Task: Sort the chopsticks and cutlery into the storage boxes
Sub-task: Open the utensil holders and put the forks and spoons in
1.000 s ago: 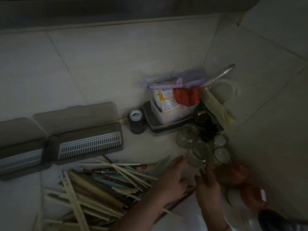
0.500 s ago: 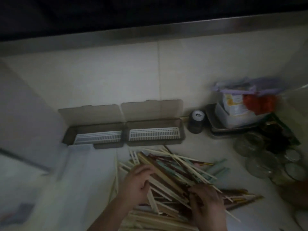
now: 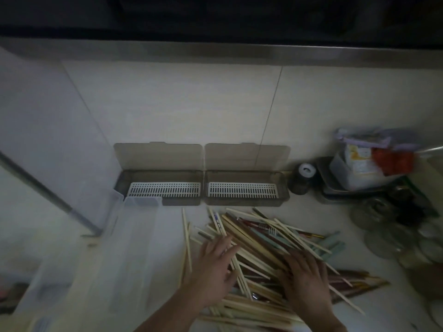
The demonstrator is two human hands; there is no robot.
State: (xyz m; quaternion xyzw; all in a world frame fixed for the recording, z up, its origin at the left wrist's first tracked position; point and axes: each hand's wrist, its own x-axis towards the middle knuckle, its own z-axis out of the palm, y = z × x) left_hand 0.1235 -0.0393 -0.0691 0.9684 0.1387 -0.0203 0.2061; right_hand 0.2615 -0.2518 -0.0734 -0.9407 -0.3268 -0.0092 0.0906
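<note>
**Both hands flat on the chopstick pile**

While you look down through the head camera, your left hand (image 3: pixel 215 271) lies on the left side of the chopstick pile (image 3: pixel 261 248), fingers straight and slightly spread, palm down, pinching nothing. Your right hand (image 3: pixel 304 281) rests on the right side of the same pile, fingers extended and loosely fanned over the sticks; whether any fingertip hooks under a stick, you cannot tell.

The pile is a loose, crisscrossed heap on the countertop (image 3: pixel 393 315), just in front of the boxes. Most sticks are pale wood or bamboo; a few are dark red-brown, some pale teal, and 1 white stick near the top carries blue markings. A few pale sticks lie apart at the left edge, pointing toward the wall.

Behind the pile, 2 smoky translucent storage boxes sit side by side against the wall, touching: the left storage box (image 3: pixel 163 185) and the right storage box (image 3: pixel 244 188). Each has its lid tipped back against the tiles and a white slotted tray inside.

A clear plastic container (image 3: pixel 134 248) stands left of the pile. To the right are a small dark jar (image 3: pixel 300 178), a metal tray (image 3: pixel 335 195) holding a tub of packets (image 3: pixel 359 168), and several glass jars (image 3: pixel 383 236), blurred. The wall is pale tile (image 3: pixel 191 104) and the light is dim.
</note>
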